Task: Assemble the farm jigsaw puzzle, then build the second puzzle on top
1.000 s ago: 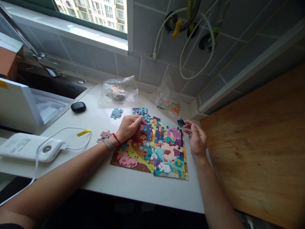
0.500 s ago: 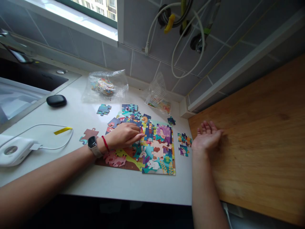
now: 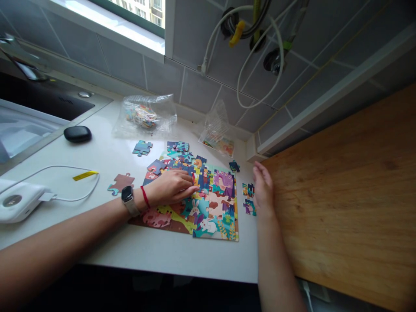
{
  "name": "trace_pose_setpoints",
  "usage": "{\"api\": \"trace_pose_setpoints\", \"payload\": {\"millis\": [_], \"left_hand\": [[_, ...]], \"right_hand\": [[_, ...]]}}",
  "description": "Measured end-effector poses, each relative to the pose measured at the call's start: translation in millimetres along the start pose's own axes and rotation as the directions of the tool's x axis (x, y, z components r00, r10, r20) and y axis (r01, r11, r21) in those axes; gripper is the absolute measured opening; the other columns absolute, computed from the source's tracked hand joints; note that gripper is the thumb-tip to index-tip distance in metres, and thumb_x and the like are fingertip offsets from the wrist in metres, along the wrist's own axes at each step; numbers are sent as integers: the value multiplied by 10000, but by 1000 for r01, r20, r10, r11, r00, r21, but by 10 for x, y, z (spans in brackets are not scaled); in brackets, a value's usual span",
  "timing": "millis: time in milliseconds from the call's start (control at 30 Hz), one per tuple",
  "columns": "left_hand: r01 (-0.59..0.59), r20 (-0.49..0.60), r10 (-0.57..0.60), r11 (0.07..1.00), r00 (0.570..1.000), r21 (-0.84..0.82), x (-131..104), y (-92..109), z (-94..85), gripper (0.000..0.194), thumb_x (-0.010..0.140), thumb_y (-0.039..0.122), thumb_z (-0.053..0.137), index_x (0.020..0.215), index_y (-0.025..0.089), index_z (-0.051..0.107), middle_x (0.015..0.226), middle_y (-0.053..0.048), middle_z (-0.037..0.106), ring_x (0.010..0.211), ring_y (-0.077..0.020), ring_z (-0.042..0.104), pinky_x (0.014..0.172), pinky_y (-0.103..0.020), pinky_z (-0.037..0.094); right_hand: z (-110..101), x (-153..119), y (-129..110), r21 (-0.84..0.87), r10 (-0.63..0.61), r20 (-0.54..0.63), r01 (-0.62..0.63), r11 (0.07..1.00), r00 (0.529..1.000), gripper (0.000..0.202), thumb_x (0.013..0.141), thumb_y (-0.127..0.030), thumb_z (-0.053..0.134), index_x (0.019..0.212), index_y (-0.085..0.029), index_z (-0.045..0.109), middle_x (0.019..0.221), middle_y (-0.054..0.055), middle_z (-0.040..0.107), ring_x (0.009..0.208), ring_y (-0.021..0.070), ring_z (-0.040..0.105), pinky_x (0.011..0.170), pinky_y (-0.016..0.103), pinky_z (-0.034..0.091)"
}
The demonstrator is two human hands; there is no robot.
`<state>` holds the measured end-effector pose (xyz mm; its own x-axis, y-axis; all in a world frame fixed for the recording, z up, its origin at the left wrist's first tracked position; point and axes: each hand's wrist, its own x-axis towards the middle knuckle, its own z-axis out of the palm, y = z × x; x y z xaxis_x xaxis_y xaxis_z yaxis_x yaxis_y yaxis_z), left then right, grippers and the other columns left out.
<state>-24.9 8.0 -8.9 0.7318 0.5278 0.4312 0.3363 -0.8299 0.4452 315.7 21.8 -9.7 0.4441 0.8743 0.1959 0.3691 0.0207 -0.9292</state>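
Observation:
A colourful jigsaw puzzle with animals (image 3: 216, 208) lies on the white counter (image 3: 136, 251). My left hand (image 3: 173, 186) rests over its middle, fingers curled together; whatever may be beneath them is hidden. At the counter's right edge, my right hand (image 3: 264, 186) is raised on its side with its fingers loosely extended and nothing visible in it. Just left of it are loose pieces (image 3: 249, 207), partly covered by the hand. A dark piece (image 3: 234, 166) sits off the puzzle's upper right corner. Other loose pieces lie left of the puzzle, one brown (image 3: 121, 183) and some blue (image 3: 142, 148).
Behind the puzzle are a plastic bag of pieces (image 3: 144, 117) and another clear bag (image 3: 216, 134). A black oval case (image 3: 77, 134), a white device with a cable (image 3: 22, 201) and a sink (image 3: 42, 97) are at left. A wooden board (image 3: 344, 190) is at right.
My right hand has moved left and turned from palm up onto its side, now covering part of the loose pieces. My left hand has hardly moved. The view has shifted slightly.

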Motion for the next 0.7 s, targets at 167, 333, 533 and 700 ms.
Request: {"api": "trace_pose_setpoints", "payload": {"millis": [167, 333, 533, 700], "left_hand": [[4, 7, -4, 1000, 1000, -12, 12, 19, -9, 515, 1122, 316, 399, 668, 188, 605, 667, -29, 589, 655, -166, 532, 692, -325, 419], [12, -23, -14, 998, 1000, -64, 16, 17, -7, 510, 1115, 313, 420, 657, 188, 607, 656, -27, 583, 644, -163, 529, 678, -318, 417], [5, -34, -7, 998, 999, -63, 23, -2, 13, 509, 1117, 313, 411, 662, 191, 604, 663, -34, 608, 643, -164, 526, 664, -325, 408], [32, -26, -35, 993, 999, -115, 30, 41, 7, 501, 1115, 337, 425, 669, 201, 606, 649, -29, 591, 639, -169, 514, 663, -333, 415]], "right_hand": [[222, -103, 169, -389, -238, 234, 315, 866, 943, 513, 865, -486, 657, 1282, -190, 704, 1413, 183, 640, 1372, 317, 540, 1202, 520, 380], [-34, 4, 156, -484, -201, 271, 314, 817, 941, 516, 890, -294, 514, 1359, -138, 660, 1421, 205, 643, 1343, 327, 582, 1173, 545, 425], [-561, -49, 134, -663, -97, 444, 400, 633, 891, 448, 834, -296, 624, 1256, -204, 741, 1302, 183, 706, 1165, 365, 680, 1070, 554, 503], [-568, -74, 245, -690, -33, 512, 434, 579, 858, 439, 760, -230, 713, 1194, -231, 774, 1202, 168, 726, 1090, 363, 700, 1016, 526, 534]]}}
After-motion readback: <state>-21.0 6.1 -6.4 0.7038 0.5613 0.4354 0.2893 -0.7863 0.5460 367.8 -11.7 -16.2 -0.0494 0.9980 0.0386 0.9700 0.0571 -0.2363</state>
